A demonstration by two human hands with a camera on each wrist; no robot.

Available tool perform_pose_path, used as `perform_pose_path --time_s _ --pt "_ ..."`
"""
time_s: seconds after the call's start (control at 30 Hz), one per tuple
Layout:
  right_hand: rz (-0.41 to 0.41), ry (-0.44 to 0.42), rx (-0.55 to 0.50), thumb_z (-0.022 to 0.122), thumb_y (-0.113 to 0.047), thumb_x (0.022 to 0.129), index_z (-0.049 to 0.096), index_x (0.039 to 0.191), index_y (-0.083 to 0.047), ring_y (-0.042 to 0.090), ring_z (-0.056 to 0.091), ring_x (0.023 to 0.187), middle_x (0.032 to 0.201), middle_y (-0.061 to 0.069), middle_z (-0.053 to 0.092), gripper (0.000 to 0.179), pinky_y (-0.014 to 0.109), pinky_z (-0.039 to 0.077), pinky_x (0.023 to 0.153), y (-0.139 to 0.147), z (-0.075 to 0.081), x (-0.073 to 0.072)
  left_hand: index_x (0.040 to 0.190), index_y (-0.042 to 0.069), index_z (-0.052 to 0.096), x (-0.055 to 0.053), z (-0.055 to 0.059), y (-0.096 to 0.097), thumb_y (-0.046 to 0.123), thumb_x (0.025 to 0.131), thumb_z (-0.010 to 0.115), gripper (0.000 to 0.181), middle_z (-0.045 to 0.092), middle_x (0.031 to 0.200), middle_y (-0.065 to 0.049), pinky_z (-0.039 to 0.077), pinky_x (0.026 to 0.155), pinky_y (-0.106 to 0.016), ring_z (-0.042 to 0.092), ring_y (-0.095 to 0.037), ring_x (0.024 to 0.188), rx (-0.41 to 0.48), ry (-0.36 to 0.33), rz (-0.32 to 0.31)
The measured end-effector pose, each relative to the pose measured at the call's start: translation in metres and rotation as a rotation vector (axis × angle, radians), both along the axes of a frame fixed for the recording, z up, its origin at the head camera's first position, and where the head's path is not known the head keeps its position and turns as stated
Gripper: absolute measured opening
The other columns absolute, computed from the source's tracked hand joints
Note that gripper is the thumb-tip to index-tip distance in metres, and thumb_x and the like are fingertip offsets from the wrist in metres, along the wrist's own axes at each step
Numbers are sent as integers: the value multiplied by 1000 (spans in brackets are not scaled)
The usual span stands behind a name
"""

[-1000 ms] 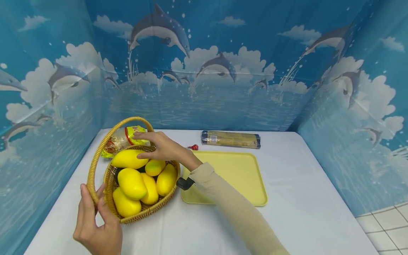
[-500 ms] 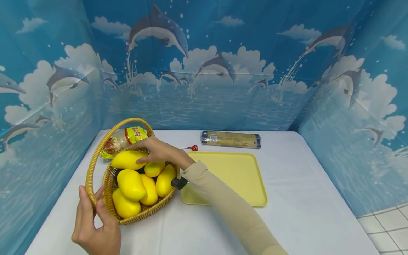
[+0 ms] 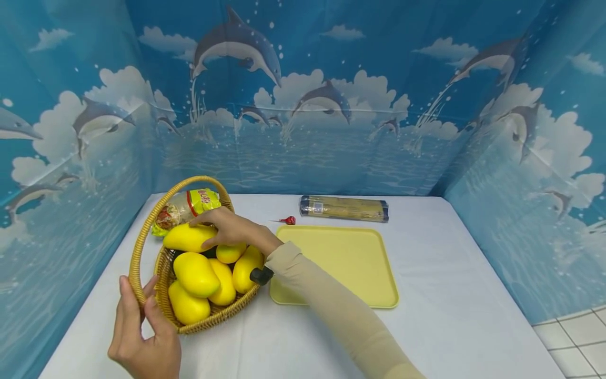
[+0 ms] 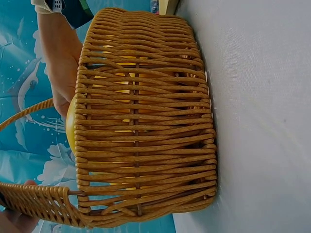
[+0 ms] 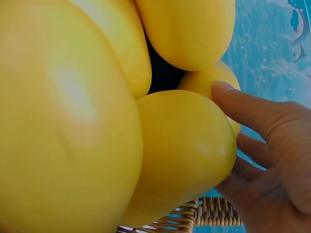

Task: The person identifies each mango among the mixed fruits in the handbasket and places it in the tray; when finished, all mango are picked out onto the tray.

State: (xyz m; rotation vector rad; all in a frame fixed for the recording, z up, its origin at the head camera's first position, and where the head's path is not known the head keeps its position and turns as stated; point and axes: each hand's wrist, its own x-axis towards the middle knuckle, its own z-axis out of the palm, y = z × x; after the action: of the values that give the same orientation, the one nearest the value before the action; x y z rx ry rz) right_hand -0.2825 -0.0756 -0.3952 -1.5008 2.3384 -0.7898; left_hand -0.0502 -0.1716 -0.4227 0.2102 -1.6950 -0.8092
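A wicker basket [image 3: 215, 320] full of yellow mangoes stands at the table's left. My left hand [image 3: 144, 331] pinches the near side of its arched handle [image 3: 137, 258] between thumb and fingers; the left wrist view shows the woven basket wall [image 4: 146, 126] up close. Reaching in from the right, my right hand [image 3: 232, 229] holds the rearmost mango [image 3: 184, 238], thumb on its near side and fingers over its back. In the right wrist view the thumb of the right hand [image 5: 272, 145] presses that mango [image 5: 204, 80], partly hidden by a nearer mango [image 5: 182, 145].
Behind the basket lies a clear and yellow-green food bag [image 3: 203, 199]. To the right is a pale yellow tray [image 3: 345, 263], with a red-headed lollipop [image 3: 290, 220] beyond its corner. A wrapped tan roll with dark blue ends [image 3: 343, 209] lies at the back. Printed dolphin curtains enclose the table.
My right hand has lowered and moved slightly left, its fingers closing round the rear mango. The left hand stays on the handle, and the basket has hardly moved.
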Motion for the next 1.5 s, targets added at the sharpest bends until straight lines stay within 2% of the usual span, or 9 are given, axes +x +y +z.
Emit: perform_pose_path --time_s 0.33,0.6,0.77,0.93,1.13,1.33,1.5 --pt "-8 18 17 79 -22 101 56 157 -9 12 57 142 157 4 60 62 11 43 112 5 0 1 150 -7 57 2 0 -1 -11 103 62 47 72 120 -35 49 98 -5 64 12 118 -5 -6 -9" --pt "-12 27 5 78 -21 101 56 157 -9 15 54 145 158 6 59 61 14 41 116 18 12 7 149 -7 58 2 -1 -1 -10 104 63 45 72 121 -36 49 97 -4 64 12 118 1 4 -6" --pt "-20 49 -6 79 -22 101 56 156 -8 17 57 143 157 7 60 61 17 45 114 29 24 13 149 -7 58 2 -2 -1 -10 103 63 46 71 122 -35 49 97 -5 64 12 118 3 -3 -6" --pt "-13 40 -40 78 -19 101 55 157 -5 21 62 134 157 10 59 62 19 51 106 44 37 21 151 -5 57 4 -2 -1 -11 103 62 48 71 123 -35 48 98 -5 63 13 118 1 -18 -5" --pt "-5 35 -73 78 -16 102 52 158 -4 24 61 135 158 12 57 63 21 53 106 64 49 29 148 -8 58 2 0 1 -10 104 62 45 71 121 -36 49 97 -5 64 12 117 5 11 -10" --pt "-27 13 -111 77 -13 102 52 158 -2 24 58 139 160 14 56 62 20 54 101 89 51 33 148 -8 58 2 1 1 -10 103 62 45 71 121 -36 49 97 -4 64 12 117 5 13 -11" --pt "-44 24 -144 78 -13 101 53 157 -1 24 60 139 158 14 58 62 22 52 108 110 48 33 150 -5 57 3 -1 0 -11 103 63 48 71 123 -34 48 97 -4 63 13 118 7 -18 -1"
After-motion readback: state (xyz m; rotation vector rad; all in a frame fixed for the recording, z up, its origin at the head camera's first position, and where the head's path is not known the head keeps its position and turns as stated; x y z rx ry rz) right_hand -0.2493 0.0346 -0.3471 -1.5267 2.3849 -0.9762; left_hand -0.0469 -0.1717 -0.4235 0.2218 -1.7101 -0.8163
